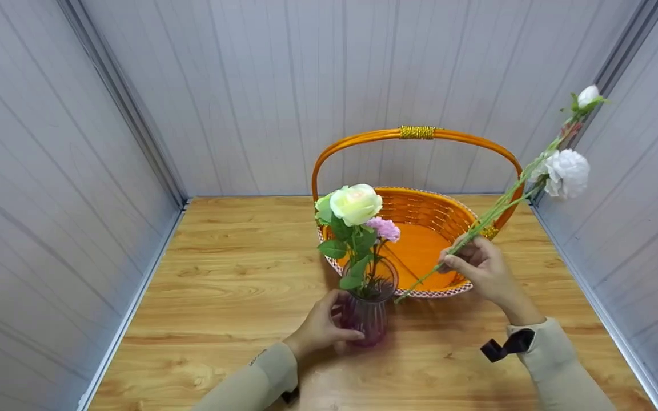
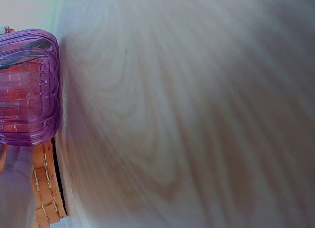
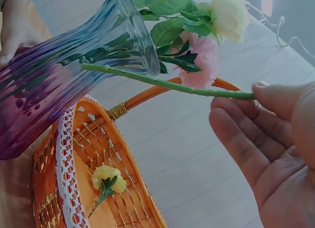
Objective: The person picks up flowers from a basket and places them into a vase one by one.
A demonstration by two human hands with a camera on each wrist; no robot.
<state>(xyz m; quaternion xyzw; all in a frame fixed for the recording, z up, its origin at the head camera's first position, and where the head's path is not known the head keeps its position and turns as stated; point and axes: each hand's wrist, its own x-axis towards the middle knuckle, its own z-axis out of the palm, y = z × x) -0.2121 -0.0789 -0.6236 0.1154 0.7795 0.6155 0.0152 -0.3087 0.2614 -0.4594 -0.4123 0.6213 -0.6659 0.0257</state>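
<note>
A ribbed glass vase (image 1: 368,319), purple at its base, stands on the wooden table. My left hand (image 1: 322,326) grips its lower side, fingers behind and thumb in front. In the vase are a pale cream-yellow rose (image 1: 356,204) with green leaves and a pink flower (image 1: 384,229). Between thumb and fingers, my right hand (image 1: 486,271) pinches the green stem (image 3: 167,85) of a white artificial flower (image 1: 568,173) with a white bud (image 1: 588,96). The stem slants down to the left, its cut end low beside the vase. In the right wrist view the flower heads are out of frame.
Behind the vase stands an orange woven basket (image 1: 414,205) with a tall arched handle (image 1: 363,137). A yellow flower (image 3: 109,181) lies inside it, seen in the right wrist view. Grey panel walls (image 1: 260,97) enclose the table (image 1: 220,274) at the back and sides.
</note>
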